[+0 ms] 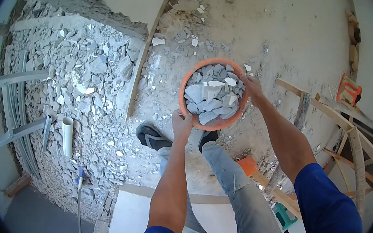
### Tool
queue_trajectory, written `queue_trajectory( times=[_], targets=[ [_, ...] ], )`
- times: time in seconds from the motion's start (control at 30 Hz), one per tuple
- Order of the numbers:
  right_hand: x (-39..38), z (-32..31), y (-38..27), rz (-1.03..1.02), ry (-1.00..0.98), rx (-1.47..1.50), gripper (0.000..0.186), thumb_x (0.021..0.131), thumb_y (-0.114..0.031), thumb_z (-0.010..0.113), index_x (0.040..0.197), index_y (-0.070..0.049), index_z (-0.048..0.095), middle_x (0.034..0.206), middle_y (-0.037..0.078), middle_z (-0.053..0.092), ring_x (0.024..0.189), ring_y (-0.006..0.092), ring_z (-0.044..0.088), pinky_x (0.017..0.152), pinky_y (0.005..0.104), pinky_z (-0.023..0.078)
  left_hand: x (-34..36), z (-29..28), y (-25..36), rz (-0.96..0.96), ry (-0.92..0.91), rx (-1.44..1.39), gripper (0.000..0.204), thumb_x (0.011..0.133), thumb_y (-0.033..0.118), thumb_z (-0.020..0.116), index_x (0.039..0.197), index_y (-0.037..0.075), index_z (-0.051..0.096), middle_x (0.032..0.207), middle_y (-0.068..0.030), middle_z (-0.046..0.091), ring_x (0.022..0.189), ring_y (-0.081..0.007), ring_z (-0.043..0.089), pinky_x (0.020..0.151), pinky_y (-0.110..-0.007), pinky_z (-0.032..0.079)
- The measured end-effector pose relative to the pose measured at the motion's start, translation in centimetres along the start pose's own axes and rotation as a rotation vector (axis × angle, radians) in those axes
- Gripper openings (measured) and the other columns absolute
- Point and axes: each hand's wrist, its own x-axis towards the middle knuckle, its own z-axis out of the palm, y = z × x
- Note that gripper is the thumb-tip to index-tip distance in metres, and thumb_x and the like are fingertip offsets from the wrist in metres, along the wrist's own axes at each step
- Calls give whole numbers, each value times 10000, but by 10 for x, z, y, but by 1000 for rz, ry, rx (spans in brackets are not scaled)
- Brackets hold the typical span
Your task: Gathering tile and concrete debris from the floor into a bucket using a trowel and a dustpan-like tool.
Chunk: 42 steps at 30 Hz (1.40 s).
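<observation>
Between my hands is a round orange tub (185,78), heaped with broken grey chunks of rubble (211,91) and a few white-faced pieces. My left hand (181,125) is closed on its near-left rim. At the right side, my right hand (252,88) grips the rim, its fingers partly hidden by the tub. I cannot tell whether the tub rests on the floor or is held just above it. Just nearer to me are my sandalled feet, the left sandal (153,136) showing beside my left forearm.
Loose rubble (86,88) covers the left side, bordered by a long wooden strip (143,59). A white pipe (68,137) and metal channels (18,131) lie there. Wooden framing (356,157), an orange-handled saw (349,90) and an orange tool head (248,166) are at right.
</observation>
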Motion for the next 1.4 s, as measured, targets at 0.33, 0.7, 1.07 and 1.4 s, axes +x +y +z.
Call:
queue_trajectory(
  times=[0.33,0.7,1.07,1.4],
  targets=[
    [-169,89,-25,124,-196,-131,350,1020,-333,587,1137,-13,664,970,46,691,778,143,678,683,319,594,-114,-171,-15,22,180,-72,256,904,229,691,933,-21,644,773,-67,638,649,-138,629,550,-302,546],
    [-348,382,-136,-163,-562,-601,385,983,-355,630,1150,-12,683,982,73,699,903,156,608,839,317,475,-254,-444,-16,-83,681,-338,207,945,223,667,889,36,596,747,-37,608,580,-111,561,486,-269,477],
    [-357,522,-338,-134,-696,-514,396,966,-355,656,1125,5,687,953,108,694,883,184,618,806,343,476,-240,-559,175,-55,845,-495,236,960,194,674,828,11,605,713,-29,602,578,-89,529,514,-260,451],
    [-219,573,-485,16,-454,-389,351,1000,-290,621,1144,23,690,990,37,692,893,90,591,803,267,481,-57,-616,386,-88,523,-383,206,939,172,692,898,-19,627,727,-50,649,598,-88,589,525,-264,497]
  ],
)
